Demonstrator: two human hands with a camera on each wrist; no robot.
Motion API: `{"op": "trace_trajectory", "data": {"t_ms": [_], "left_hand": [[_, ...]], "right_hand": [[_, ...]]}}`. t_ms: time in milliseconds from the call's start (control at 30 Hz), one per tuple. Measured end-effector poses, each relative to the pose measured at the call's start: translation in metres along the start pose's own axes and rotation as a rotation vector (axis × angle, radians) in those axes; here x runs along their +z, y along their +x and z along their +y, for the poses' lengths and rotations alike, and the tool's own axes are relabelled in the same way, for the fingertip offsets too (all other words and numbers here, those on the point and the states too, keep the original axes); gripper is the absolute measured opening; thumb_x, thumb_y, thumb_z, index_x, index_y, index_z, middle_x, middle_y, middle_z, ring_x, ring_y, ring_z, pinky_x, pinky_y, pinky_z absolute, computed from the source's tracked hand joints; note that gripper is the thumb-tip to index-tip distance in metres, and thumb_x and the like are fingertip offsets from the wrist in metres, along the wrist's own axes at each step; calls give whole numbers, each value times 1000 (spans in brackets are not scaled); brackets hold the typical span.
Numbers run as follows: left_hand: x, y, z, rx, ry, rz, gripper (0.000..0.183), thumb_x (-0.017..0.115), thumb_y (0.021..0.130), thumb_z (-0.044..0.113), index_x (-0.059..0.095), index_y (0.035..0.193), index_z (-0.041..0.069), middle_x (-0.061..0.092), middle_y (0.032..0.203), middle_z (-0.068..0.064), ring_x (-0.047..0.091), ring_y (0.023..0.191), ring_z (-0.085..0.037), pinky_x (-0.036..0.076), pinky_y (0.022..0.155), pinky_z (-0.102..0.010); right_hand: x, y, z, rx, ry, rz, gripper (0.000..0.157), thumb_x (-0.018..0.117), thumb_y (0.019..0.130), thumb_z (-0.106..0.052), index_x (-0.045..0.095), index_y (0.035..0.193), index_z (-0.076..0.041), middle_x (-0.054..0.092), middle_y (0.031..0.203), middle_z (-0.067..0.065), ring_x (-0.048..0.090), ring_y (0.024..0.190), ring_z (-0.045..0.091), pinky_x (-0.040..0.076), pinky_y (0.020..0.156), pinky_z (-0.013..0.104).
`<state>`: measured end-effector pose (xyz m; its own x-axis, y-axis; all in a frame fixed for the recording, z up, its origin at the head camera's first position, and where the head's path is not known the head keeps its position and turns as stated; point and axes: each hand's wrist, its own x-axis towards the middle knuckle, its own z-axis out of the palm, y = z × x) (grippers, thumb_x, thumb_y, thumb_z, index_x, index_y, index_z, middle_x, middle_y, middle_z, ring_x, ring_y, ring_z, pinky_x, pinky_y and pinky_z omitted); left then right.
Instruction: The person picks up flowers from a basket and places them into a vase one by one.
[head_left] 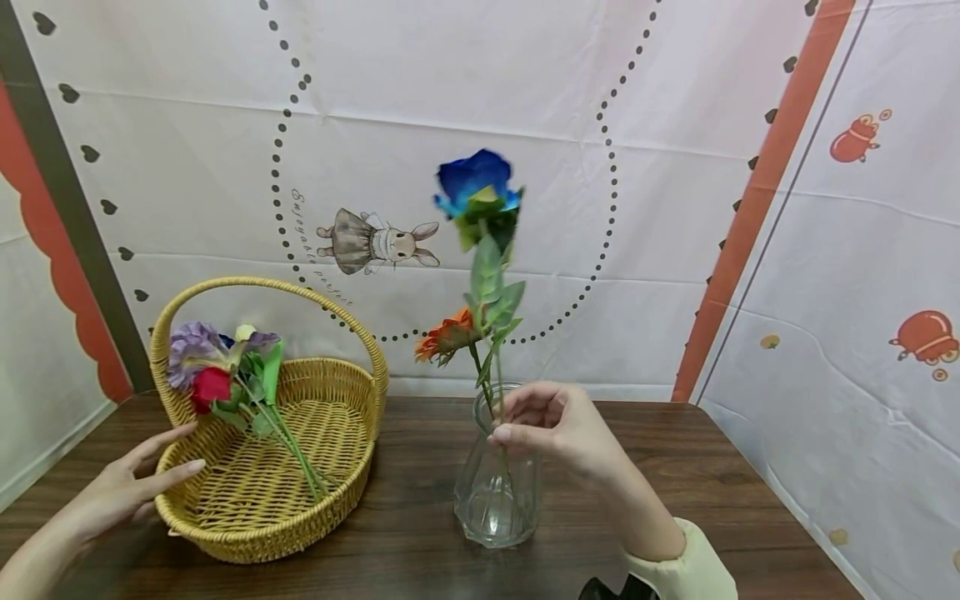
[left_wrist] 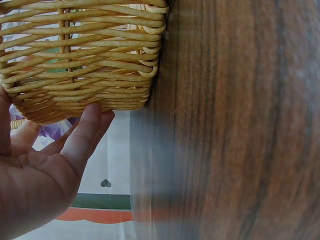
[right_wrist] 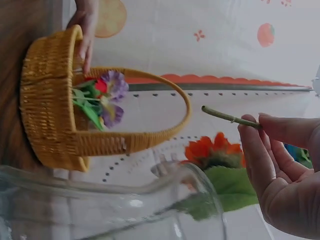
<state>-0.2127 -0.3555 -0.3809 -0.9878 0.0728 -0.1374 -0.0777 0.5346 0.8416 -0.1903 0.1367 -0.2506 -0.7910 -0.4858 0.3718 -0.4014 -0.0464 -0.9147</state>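
My right hand (head_left: 558, 429) pinches the thin green stem of a blue artificial rose (head_left: 480, 185) between thumb and fingers, at the mouth of a clear glass vase (head_left: 497, 508). In the right wrist view, a short stem end (right_wrist: 220, 115) sticks out past the fingertips, outside the vase. An orange flower (head_left: 447, 335) stands in the vase, leaning left. On the left, my left hand (head_left: 123, 487) rests on the near-left rim of a wicker basket (head_left: 258, 533), its fingers fairly straight. In the left wrist view, fingertips (left_wrist: 91, 112) touch the basket's outer wall.
Inside the basket lie a purple flower (head_left: 193, 354), a red rose (head_left: 212, 388) and other blooms, stems pointing toward the near right. The tall basket handle (head_left: 262, 283) arches over them. Behind the dark wooden table (head_left: 420, 467) hangs a printed white cloth (head_left: 450, 75).
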Motion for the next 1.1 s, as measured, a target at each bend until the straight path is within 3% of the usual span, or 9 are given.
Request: {"op": "trace_trajectory", "data": {"t_ms": [67, 167, 267, 433, 533, 700, 867, 1100], "left_hand": [[0, 0, 0, -1, 7, 2, 75, 46, 95, 37, -2, 147, 11, 6, 137, -43, 49, 108, -35, 50, 74, -32], [0, 1, -1, -5, 0, 3, 76, 46, 95, 37, -2, 147, 10, 7, 137, -43, 50, 108, -33, 50, 74, -32], [0, 1, -2, -8, -17, 3, 76, 47, 95, 36, -2, 147, 10, 7, 137, -43, 52, 106, -31, 51, 74, -32], [0, 1, -2, -10, -16, 4, 76, 47, 95, 37, -2, 147, 10, 7, 137, -43, 53, 105, -31, 51, 74, -32], [0, 1, -1, -5, -4, 4, 76, 47, 95, 37, -1, 147, 9, 6, 137, -43, 51, 106, -33, 51, 74, -33], [-1, 1, -2, 7, 20, 4, 75, 46, 95, 38, 0, 147, 11, 5, 137, -43, 47, 110, -38, 50, 73, -32], [-1, 1, -2, 8, 10, -1, 75, 46, 95, 37, 0, 147, 10, 6, 137, -43, 48, 110, -37, 50, 74, -33], [-1, 1, -1, 2, 21, 0, 74, 45, 95, 37, 0, 147, 9, 6, 137, -43, 47, 111, -38, 50, 74, -32]], "right_hand": [[-5, 2, -3, -16, 4, 33, 15, 69, 75, 5, 62, 88, 3, 66, 75, -1, 62, 66, 10, 52, 60, 27], [-13, 8, -6, -38, -25, 90, 23, 68, 75, 7, 65, 89, -10, 66, 75, -1, 63, 66, 11, 52, 59, 28], [-20, 14, -8, -30, -57, 151, 25, 68, 75, 7, 67, 89, -13, 66, 74, -2, 63, 66, 12, 52, 59, 28], [-28, 24, -7, -1, -95, 223, 11, 66, 79, 4, 64, 90, 5, 67, 72, -2, 64, 67, 12, 53, 63, 33], [-31, 29, -4, 3, -147, 238, 20, 66, 79, 4, 59, 94, 15, 68, 76, 3, 65, 68, 12, 53, 64, 34], [-33, 32, 4, 40, -241, 220, 25, 69, 75, 4, 63, 98, 12, 68, 85, 15, 65, 68, 13, 53, 63, 34], [-32, 32, 11, 113, -330, 196, 26, 72, 73, 3, 65, 97, 11, 67, 75, 12, 64, 65, 14, 53, 63, 31], [-28, 27, 15, 164, -476, 181, 25, 73, 73, 0, 67, 95, 8, 67, 77, 13, 63, 66, 14, 51, 60, 26]]}}
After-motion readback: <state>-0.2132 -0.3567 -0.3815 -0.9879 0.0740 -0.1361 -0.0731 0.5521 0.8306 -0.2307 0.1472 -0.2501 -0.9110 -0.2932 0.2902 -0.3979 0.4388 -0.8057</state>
